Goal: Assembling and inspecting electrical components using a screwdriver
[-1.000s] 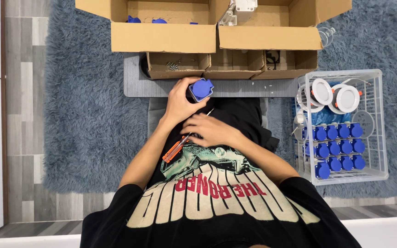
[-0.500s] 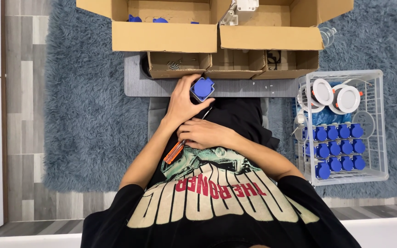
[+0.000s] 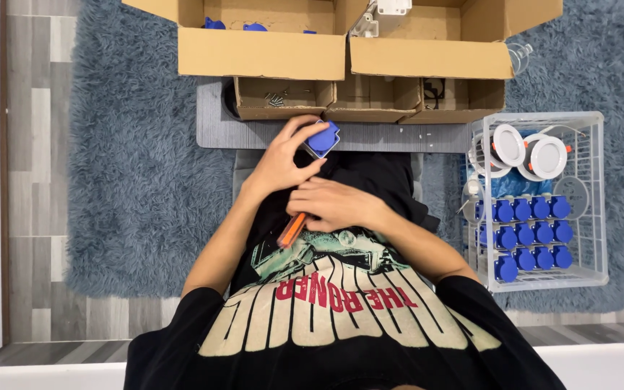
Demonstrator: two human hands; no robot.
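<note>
My left hand grips a small blue-capped part over my lap, just in front of a grey board. My right hand is closed around a screwdriver with an orange handle; the handle sticks out toward my body and the shaft is hidden under the fingers. The two hands touch each other.
Open cardboard boxes stand beyond the board, with smaller cardboard trays holding screws and bits. At the right a white wire basket holds several blue parts and round white lamps. A shaggy blue rug covers the floor.
The left hand has turned the blue part slightly and shifted it a little toward the board. The right hand stays put with the screwdriver.
</note>
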